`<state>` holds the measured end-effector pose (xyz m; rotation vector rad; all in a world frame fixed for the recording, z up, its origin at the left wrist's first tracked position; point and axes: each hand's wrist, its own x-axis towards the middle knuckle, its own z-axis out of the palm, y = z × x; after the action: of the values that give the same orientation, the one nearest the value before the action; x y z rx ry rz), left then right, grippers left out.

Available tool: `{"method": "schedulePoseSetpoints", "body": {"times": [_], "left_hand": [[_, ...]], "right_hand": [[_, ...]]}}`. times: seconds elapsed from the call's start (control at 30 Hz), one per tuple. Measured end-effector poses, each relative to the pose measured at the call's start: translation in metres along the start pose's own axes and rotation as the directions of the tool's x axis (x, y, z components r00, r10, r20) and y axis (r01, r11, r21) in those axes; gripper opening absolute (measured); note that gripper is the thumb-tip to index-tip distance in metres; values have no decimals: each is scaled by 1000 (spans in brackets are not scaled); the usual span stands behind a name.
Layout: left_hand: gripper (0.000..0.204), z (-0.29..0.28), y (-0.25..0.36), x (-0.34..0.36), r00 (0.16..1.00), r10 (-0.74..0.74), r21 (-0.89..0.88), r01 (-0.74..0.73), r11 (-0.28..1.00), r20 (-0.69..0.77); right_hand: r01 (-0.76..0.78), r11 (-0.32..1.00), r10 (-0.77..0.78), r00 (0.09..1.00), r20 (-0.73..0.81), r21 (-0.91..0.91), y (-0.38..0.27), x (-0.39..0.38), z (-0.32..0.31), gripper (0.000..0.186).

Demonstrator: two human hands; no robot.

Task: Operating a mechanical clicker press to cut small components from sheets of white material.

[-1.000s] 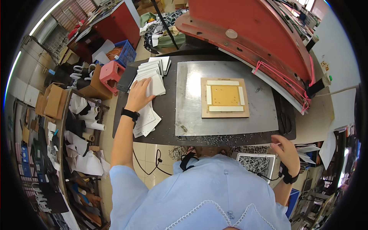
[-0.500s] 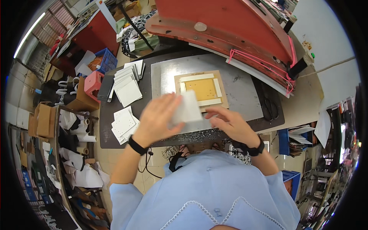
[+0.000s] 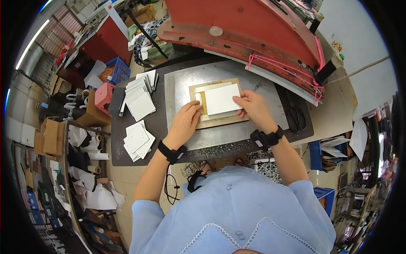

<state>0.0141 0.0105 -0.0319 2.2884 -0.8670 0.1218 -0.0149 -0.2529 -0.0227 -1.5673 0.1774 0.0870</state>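
A flat white card [image 3: 223,99] lies tilted over the yellow-centred board [image 3: 218,122], covering most of its framed middle. My right hand [image 3: 253,109] pinches the card's right edge, thumb on top and fingers partly hidden beneath. At the board's left edge rests my left hand [image 3: 185,120], its bent fingers slightly apart beside the uncovered yellow strip [image 3: 203,103]. It holds nothing that I can see. The board sits on a grey metal plate [image 3: 179,91]. To the left are a fanned stack of white cards [image 3: 141,106] and a smaller pile of cards with small holes [image 3: 137,142].
A large red machine part [image 3: 237,31] overhangs the table's far side, with pink cord [image 3: 281,70] along it. Black scissors [image 3: 297,118] lie at the right. Small dark scraps [image 3: 224,150] litter the near table edge. A black block [image 3: 117,100] stands beside the stack.
The white card has moved right and away from me, onto the board, and is now in my right hand. My left hand has come down to the board's left edge.
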Motion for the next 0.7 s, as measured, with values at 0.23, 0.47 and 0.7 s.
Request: {"method": "schedulePoseSetpoints", "body": {"times": [0.23, 0.47, 0.7], "left_hand": [[29, 3, 2, 6, 999, -6, -7, 6, 1000, -37], [34, 8, -2, 8, 999, 25, 62, -23, 998, -26], [34, 4, -1, 8, 1000, 3, 23, -2, 1000, -15]], "right_hand": [[-36, 999, 36, 999, 5, -28, 8, 19, 10, 26], [-48, 999, 48, 999, -12, -10, 14, 20, 11, 26], [-84, 996, 84, 996, -3, 6, 12, 20, 10, 25]]}}
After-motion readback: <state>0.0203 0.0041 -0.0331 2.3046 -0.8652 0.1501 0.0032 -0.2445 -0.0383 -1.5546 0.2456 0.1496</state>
